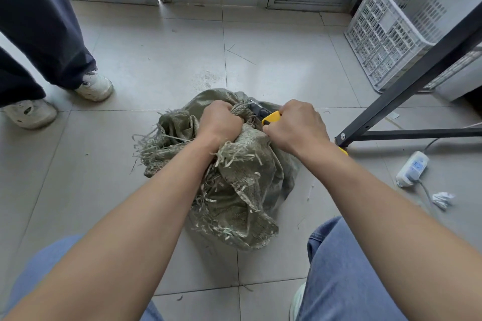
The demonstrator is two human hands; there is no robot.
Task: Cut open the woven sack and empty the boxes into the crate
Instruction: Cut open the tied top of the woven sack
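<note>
A grey-green woven sack (242, 190) with frayed edges lies bunched on the tiled floor between my knees. My left hand (220, 122) is clenched around its twisted, tied neck. My right hand (294, 125) grips a yellow-handled cutter (271, 117) whose dark blades meet the knot just right of my left fist. The boxes are hidden inside the sack. A white plastic crate (391, 34) stands tilted at the far right, by the wall.
A black metal table leg and crossbar (407, 91) run diagonally on the right. A white power strip (412, 168) with cable and crumpled paper (442, 199) lie beside it. Another person's legs and white shoes (94, 86) stand far left. Doors close the back.
</note>
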